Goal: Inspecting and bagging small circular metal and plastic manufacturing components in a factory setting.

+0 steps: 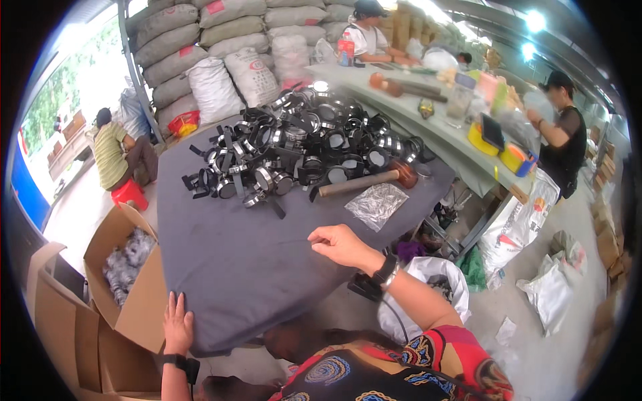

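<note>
Overhead, head view: left hand [177,325], fingers spread open, lies flat on the near edge of the grey table cloth [254,267], holding nothing. Right hand [340,244], fingers curled and pinched on the cloth's surface; whether it grips anything, I cannot tell. Beyond the right hand: clear plastic bag [376,204], wooden mallet [364,182], heap of black strapped watches [301,144]. Left of the left hand: open cardboard box [127,287].
</note>
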`<action>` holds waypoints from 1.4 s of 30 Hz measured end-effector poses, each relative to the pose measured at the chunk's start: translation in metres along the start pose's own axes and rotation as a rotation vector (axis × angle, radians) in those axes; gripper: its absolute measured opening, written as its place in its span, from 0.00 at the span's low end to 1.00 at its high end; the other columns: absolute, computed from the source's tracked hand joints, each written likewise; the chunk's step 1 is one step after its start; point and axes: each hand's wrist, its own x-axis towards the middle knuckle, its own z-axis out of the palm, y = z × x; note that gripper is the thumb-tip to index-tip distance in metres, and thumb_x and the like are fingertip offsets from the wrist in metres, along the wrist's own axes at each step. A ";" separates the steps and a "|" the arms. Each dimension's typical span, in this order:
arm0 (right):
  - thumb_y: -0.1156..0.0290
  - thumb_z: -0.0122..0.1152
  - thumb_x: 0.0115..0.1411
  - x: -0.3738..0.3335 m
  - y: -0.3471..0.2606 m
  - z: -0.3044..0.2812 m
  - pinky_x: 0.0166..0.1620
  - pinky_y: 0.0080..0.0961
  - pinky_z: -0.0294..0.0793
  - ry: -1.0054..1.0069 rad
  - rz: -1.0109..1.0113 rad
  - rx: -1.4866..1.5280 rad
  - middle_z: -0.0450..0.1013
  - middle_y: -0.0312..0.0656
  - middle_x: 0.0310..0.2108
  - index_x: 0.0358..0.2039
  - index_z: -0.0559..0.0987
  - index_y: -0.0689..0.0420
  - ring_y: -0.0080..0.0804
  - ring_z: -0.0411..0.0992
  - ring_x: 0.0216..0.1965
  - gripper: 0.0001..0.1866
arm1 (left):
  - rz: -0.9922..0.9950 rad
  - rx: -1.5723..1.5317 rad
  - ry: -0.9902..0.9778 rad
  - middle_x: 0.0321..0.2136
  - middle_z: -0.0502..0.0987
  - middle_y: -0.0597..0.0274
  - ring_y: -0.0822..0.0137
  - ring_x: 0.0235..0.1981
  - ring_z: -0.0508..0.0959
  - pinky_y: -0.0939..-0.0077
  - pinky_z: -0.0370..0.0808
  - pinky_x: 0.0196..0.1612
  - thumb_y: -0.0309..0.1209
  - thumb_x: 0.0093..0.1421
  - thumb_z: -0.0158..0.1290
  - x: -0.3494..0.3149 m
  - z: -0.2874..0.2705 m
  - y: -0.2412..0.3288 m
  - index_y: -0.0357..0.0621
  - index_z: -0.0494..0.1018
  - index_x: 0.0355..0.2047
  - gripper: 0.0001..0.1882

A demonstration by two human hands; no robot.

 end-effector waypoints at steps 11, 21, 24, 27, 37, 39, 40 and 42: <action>0.64 0.58 0.60 -0.014 0.002 -0.197 0.29 0.25 0.77 1.222 -0.272 0.516 0.71 0.42 0.28 0.35 0.69 0.63 0.28 0.73 0.26 0.15 | -0.011 -0.041 -0.005 0.63 0.50 0.43 0.42 0.60 0.55 0.55 0.53 0.62 0.36 0.61 0.39 -0.004 -0.003 0.005 0.42 0.56 0.61 0.28; 0.62 0.54 0.60 -0.048 0.047 -0.384 0.27 0.33 0.80 1.497 -0.130 0.668 0.71 0.49 0.27 0.36 0.67 0.70 0.38 0.74 0.24 0.19 | 0.006 -0.045 0.012 0.63 0.49 0.45 0.43 0.61 0.54 0.56 0.52 0.62 0.35 0.61 0.40 -0.004 -0.002 0.003 0.43 0.56 0.61 0.27; 0.69 0.51 0.60 -0.048 0.052 -0.392 0.26 0.33 0.80 1.541 -0.119 0.651 0.72 0.50 0.26 0.36 0.67 0.71 0.40 0.75 0.24 0.14 | -0.001 -0.040 0.006 0.64 0.49 0.45 0.43 0.61 0.54 0.56 0.52 0.62 0.35 0.61 0.40 -0.004 -0.001 0.002 0.43 0.56 0.61 0.27; 0.74 0.50 0.58 -0.047 0.047 -0.393 0.25 0.32 0.80 1.577 -0.126 0.669 0.72 0.51 0.27 0.35 0.67 0.72 0.40 0.75 0.24 0.11 | -0.020 -0.008 -0.019 0.63 0.49 0.45 0.43 0.61 0.54 0.56 0.53 0.62 0.35 0.61 0.40 -0.004 -0.005 0.009 0.43 0.55 0.61 0.27; 0.77 0.52 0.53 -0.050 0.037 -0.396 0.19 0.28 0.76 1.643 -0.343 0.478 0.70 0.48 0.23 0.30 0.65 0.68 0.35 0.73 0.16 0.08 | -0.031 -0.049 -0.027 0.64 0.49 0.46 0.44 0.62 0.53 0.59 0.53 0.63 0.34 0.61 0.40 -0.004 -0.007 0.012 0.43 0.54 0.62 0.28; 0.77 0.52 0.53 -0.054 0.029 -0.398 0.20 0.29 0.77 1.673 -0.360 0.463 0.70 0.47 0.23 0.30 0.66 0.67 0.36 0.74 0.17 0.08 | -0.037 -0.017 -0.033 0.64 0.49 0.46 0.44 0.62 0.53 0.58 0.53 0.62 0.35 0.61 0.40 -0.005 -0.006 0.009 0.43 0.54 0.62 0.28; 0.77 0.51 0.53 -0.056 0.024 -0.400 0.21 0.29 0.78 1.757 -0.384 0.464 0.70 0.47 0.23 0.30 0.66 0.68 0.37 0.74 0.18 0.08 | -0.036 -0.018 -0.032 0.64 0.49 0.46 0.44 0.62 0.53 0.58 0.53 0.62 0.35 0.61 0.40 -0.004 -0.007 0.008 0.43 0.54 0.62 0.28; 0.76 0.51 0.53 -0.065 0.021 -0.404 0.21 0.29 0.79 1.831 -0.422 0.408 0.71 0.47 0.25 0.31 0.67 0.69 0.39 0.74 0.19 0.09 | -0.036 -0.001 -0.050 0.64 0.47 0.47 0.43 0.62 0.53 0.58 0.53 0.63 0.36 0.62 0.38 -0.005 -0.008 0.008 0.45 0.53 0.62 0.28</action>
